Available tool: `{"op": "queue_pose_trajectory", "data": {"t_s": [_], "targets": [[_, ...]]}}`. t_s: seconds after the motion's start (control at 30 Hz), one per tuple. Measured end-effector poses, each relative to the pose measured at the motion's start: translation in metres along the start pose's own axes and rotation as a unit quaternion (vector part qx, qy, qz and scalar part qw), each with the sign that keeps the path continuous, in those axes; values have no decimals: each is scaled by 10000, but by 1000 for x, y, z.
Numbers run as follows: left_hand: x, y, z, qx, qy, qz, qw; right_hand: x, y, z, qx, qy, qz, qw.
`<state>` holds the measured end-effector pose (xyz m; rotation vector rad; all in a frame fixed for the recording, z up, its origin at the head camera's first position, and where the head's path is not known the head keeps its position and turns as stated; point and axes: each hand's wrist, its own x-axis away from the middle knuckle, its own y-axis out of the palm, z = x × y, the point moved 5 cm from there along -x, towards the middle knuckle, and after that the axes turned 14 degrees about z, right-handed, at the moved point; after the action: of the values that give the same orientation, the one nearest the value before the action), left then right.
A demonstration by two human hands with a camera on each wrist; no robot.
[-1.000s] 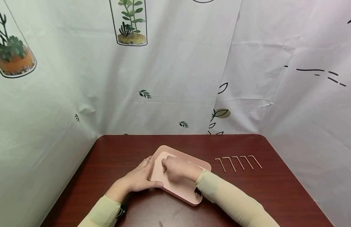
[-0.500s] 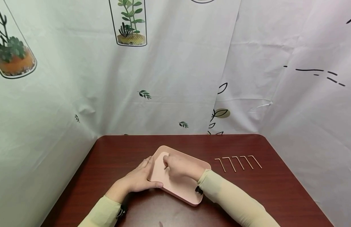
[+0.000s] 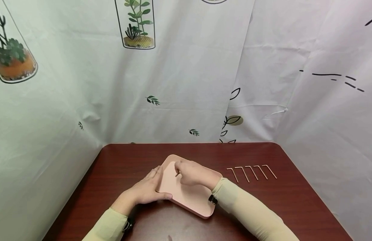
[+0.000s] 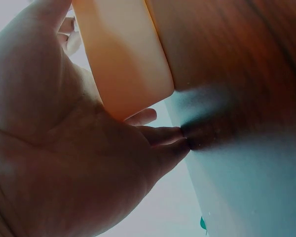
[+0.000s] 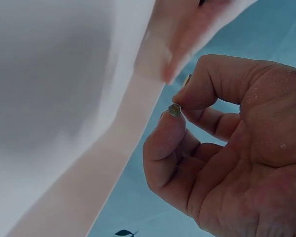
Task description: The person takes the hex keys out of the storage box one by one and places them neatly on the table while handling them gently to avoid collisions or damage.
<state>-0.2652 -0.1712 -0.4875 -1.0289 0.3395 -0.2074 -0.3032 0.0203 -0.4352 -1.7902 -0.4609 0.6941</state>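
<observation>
A shallow pink tray (image 3: 189, 210) with rounded corners stands at a slant on the table. My left hand (image 3: 147, 190) rests against its left corner, fingers straight along the far-left side and thumb stretched along the near wall. In the left wrist view, some fingertips of this hand reach down to the tabletop beside the tray wall. Over the tray, my right hand (image 3: 193, 172) pinches a hex key (image 5: 174, 109) between thumb and index finger; its six-sided end faces the right wrist camera. Most of this key is hidden by the fingers.
Right of the tray, several gold L-shaped hex keys (image 3: 245, 174) lie in a row, long arms slanting alike. The dark red wooden table (image 3: 279, 207) has rounded far corners. White printed cloth (image 3: 180, 73) hangs behind it and at both sides.
My right hand has shifted slightly to the right and away from me over the tray, with the hex key still pinched. My left hand and the tray have stayed in place.
</observation>
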Motion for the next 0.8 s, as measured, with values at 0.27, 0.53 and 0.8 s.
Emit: {"op": "queue_pose_trajectory", "data": {"t_s": [0.27, 0.53, 0.8], "targets": [[0, 0, -2, -32, 3, -14, 10000, 3, -7, 5, 57, 173, -32, 9998], [0, 0, -1, -61, 20, 12, 10000, 9, -11, 12, -38, 170, 52, 9998], [0, 0, 0, -10, 48, 28, 10000, 15, -16, 23, -121, 269, 135, 9995]]}}
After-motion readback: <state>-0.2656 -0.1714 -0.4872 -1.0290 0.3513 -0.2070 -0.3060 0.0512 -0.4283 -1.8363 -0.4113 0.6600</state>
